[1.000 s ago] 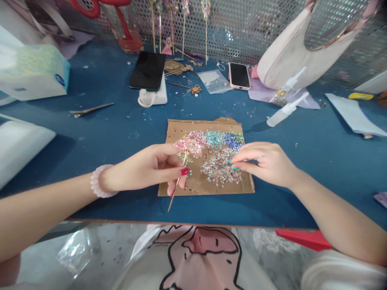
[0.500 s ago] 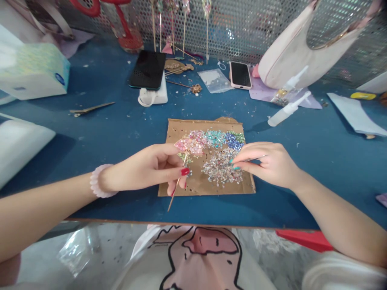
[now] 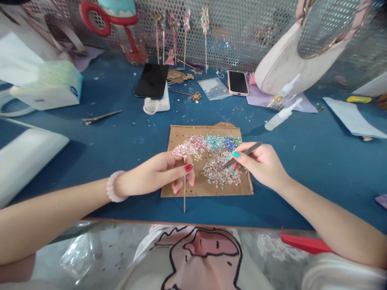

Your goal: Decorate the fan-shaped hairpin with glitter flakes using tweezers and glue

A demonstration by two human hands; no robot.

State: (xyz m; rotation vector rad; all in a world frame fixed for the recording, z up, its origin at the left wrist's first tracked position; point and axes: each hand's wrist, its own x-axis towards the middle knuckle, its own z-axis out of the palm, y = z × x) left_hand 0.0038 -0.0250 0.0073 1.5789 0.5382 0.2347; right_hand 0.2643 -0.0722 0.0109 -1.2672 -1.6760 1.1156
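My left hand (image 3: 163, 173) is closed around a thin-stemmed hair stick (image 3: 184, 199), its stem pointing down toward me. The stick's fan-shaped pink top (image 3: 179, 150) overlaps the pink glitter pieces behind it. In my right hand (image 3: 266, 163) are dark tweezers (image 3: 252, 148), slanting down to the left. Their tips reach a heap of clear, shiny small pieces (image 3: 216, 173); whether they grip one is too small to tell. Pink (image 3: 197, 141), turquoise (image 3: 214, 142) and blue pieces (image 3: 230, 143) lie in a row behind, all on a cardboard sheet (image 3: 202, 191).
Behind the cardboard lie a black phone (image 3: 151, 80), a smaller phone (image 3: 238, 83) and a plastic bag (image 3: 213, 88). A white squeeze bottle (image 3: 281, 117) and handbag (image 3: 281, 60) are at right. A metal clip (image 3: 101, 117) and tissue pack (image 3: 57, 86) are at left.
The tweezers have swung from nearly flat to slanting down into the clear pieces. The hair stick has turned more upright. The whole view has shifted slightly.
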